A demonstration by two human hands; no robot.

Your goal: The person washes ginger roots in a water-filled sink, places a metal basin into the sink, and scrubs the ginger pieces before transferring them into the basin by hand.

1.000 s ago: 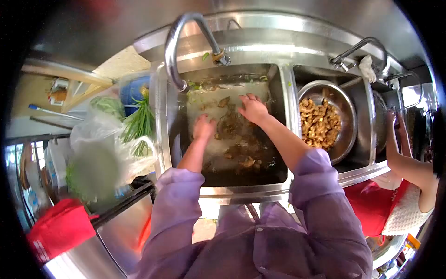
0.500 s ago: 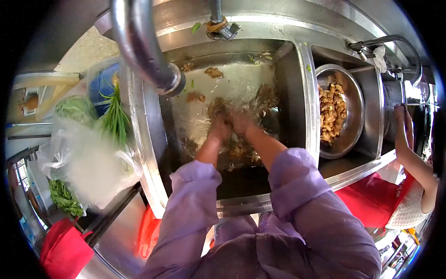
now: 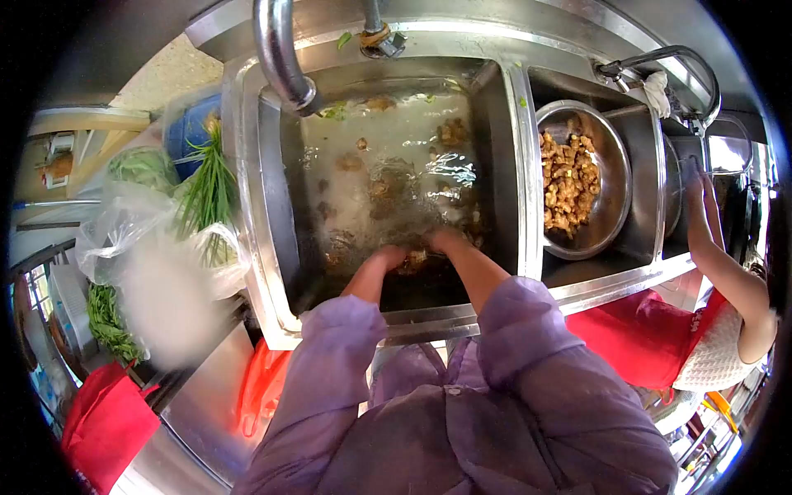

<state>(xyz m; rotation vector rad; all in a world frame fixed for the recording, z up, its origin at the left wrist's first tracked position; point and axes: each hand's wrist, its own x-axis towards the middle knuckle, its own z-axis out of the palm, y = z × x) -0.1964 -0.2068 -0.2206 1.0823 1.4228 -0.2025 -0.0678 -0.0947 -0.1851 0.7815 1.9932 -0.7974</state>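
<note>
Cloudy water fills a large steel sink (image 3: 503,165), with several brown knobbly pieces (image 3: 379,188) lying in it. Near the front wall of the sink, my left hand (image 3: 389,257) dips into the water, its fingers hidden. My right hand (image 3: 448,241) is close beside it, also partly under water, with its fingers out of sight. Some brown pieces (image 3: 415,261) show between the two hands. In the neighbouring basin to the right, a round metal bowl (image 3: 612,198) holds many wet brown pieces (image 3: 569,183).
A curved faucet (image 3: 280,58) hangs over the sink's back left corner. At the left are green stalks (image 3: 206,194), plastic bags (image 3: 124,223) and a red cloth item (image 3: 107,429). A co-worker's arm (image 3: 726,264) reaches to a basin at the far right.
My hands have come together and moved down toward the sink's front edge, into the water. The pieces in the water have shifted. The camera view has also moved.
</note>
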